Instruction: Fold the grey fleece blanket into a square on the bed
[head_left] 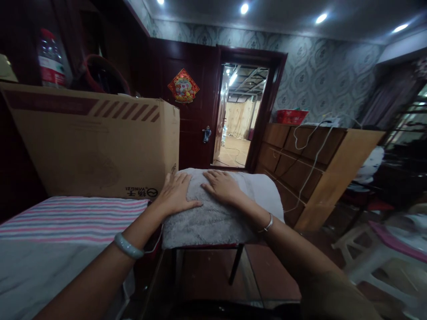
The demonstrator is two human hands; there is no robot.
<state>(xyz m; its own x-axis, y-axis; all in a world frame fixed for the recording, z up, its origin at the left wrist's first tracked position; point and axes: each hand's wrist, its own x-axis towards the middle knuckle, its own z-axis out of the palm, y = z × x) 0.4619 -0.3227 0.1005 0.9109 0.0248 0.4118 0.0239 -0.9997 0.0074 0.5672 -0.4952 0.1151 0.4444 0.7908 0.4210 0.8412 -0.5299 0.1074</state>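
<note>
A thick grey, plush-looking cloth [213, 224] lies over a dark-legged stool or chair in front of me. My left hand [175, 193] rests on its left side, palm down, with the thumb stretched to the right. Near the cloth's middle, my right hand [222, 186] also lies flat with its fingers pointing forward. Both hands are open and press on the fabric without gripping it. The cloth's paler part spreads out to the right and hangs down over that side. Its underside and most of the seat are hidden.
At the left stands a large cardboard box [90, 142] beside a striped cloth [76, 218]. A plastic bottle [51, 60] is above the box. Right of the doorway is a wooden cabinet [307, 151] with a red basket [291, 117] and hanging cables. A white plastic stool [376, 253] stands at right.
</note>
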